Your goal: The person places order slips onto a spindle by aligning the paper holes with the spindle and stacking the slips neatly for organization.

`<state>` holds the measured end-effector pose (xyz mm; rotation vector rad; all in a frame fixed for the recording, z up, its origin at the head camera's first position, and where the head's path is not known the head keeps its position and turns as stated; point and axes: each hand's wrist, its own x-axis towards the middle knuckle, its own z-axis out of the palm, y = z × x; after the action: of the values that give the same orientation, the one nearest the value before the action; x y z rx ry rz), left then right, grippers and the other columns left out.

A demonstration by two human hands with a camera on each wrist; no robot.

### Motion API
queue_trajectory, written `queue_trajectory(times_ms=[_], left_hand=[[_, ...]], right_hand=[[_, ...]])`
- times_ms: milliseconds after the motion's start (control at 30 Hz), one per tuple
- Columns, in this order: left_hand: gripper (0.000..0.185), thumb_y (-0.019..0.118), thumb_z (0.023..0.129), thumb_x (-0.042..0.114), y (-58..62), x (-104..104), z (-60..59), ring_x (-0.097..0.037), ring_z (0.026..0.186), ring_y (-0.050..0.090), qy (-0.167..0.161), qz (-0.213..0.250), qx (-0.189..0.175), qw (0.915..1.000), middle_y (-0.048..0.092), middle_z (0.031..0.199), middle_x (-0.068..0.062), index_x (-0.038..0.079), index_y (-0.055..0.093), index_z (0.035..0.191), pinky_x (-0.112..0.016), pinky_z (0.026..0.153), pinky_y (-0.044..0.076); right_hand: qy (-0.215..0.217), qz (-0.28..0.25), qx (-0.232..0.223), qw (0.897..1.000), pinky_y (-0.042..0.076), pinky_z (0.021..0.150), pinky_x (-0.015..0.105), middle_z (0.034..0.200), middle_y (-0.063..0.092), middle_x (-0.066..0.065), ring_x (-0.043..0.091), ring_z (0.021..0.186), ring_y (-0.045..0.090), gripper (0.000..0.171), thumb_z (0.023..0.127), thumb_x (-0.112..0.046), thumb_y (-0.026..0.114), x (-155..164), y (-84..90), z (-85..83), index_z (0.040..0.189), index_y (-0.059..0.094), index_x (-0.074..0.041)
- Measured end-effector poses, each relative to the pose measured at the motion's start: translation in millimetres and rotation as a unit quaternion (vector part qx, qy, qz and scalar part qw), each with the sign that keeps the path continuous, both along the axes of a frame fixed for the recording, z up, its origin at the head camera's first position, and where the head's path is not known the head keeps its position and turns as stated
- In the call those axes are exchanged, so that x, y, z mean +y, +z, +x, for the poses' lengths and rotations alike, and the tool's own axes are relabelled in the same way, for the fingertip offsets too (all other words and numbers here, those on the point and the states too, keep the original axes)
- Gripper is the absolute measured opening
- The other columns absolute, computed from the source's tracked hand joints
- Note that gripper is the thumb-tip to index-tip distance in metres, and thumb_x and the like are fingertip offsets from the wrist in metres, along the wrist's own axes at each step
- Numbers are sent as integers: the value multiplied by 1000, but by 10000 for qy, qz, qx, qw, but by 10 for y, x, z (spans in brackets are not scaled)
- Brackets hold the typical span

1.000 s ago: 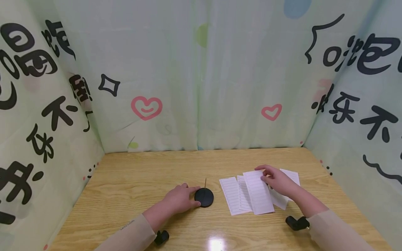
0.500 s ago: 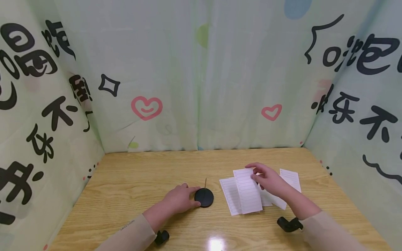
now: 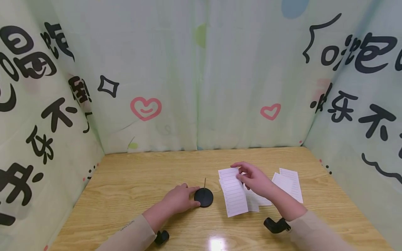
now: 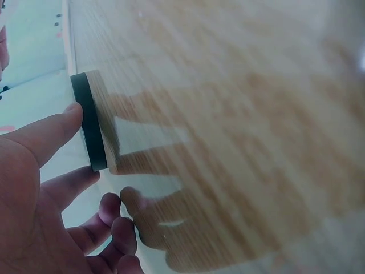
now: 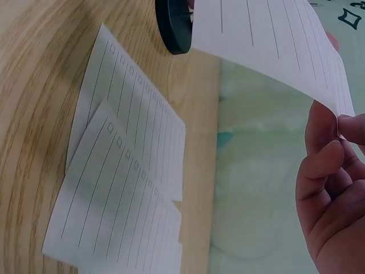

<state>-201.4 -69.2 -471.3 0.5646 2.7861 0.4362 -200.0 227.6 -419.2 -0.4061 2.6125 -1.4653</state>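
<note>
Item: white lined paper slip (image 3: pixel 233 191), thin, limp, tear-prone; raised over the desk's (image 3: pixel 132 181) near-centre. Right hand (image 3: pixel 255 181) pinches its far end. Left hand (image 3: pixel 179 198) fingers, seemingly relaxed, touch black round spike base (image 3: pixel 203 197).

Lined slip pinched above the counter
The right hand (image 5: pixel 328 188) pinches a lined paper slip (image 5: pixel 268 43); two more slips (image 5: pixel 122 171) lie overlapping on the counter (image 5: pixel 34 85), near a black round base (image 5: pixel 174 25).

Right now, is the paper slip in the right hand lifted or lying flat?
Lifted: the right hand pinches the slip, hanging above other slips.
</note>
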Motion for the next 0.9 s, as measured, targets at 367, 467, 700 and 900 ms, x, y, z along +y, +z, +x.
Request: queue_trajectory(times_ms=[367, 467, 700, 900], left_hand=[[61, 73, 86, 51, 2, 13, 6, -22, 81, 51, 75, -42, -7, 10000, 56, 105, -9, 29, 57, 141, -40, 70, 46], [61, 73, 85, 51, 3, 17, 7, -22, 82, 52, 106, -84, -15, 9999, 56, 106, -9, 30, 57, 141, -40, 71, 46], [63, 72, 86, 50, 20, 1, 8, -29, 99, 59, 121, -14, 39, 9999, 58, 119, -13, 25, 56, 141, -47, 82, 49], [56, 67, 91, 49, 65, -53, -10, -27, 100, 61, 246, 399, 119, 9988, 62, 115, -9, 21, 59, 139, -46, 83, 49]], right_hand=[[429, -286, 76, 9986, 41, 52, 26, 98, 54, 11, 18, 58, 47, 34, 99, -7, 58, -284, 39, 16, 132, 57, -9], [453, -311, 78, 9985, 41, 53, 25, 98, 55, 11, 19, 59, 48, 33, 99, -6, 57, -308, 50, 23, 132, 57, -10], [426, -283, 16, 9987, 43, 54, 27, 98, 55, 10, 22, 62, 50, 33, 99, -7, 58, -336, 44, 29, 132, 57, -12], [503, -244, 31, 9984, 44, 54, 27, 98, 56, 10, 18, 63, 50, 32, 100, -8, 58, -353, 43, 40, 132, 57, -12]])
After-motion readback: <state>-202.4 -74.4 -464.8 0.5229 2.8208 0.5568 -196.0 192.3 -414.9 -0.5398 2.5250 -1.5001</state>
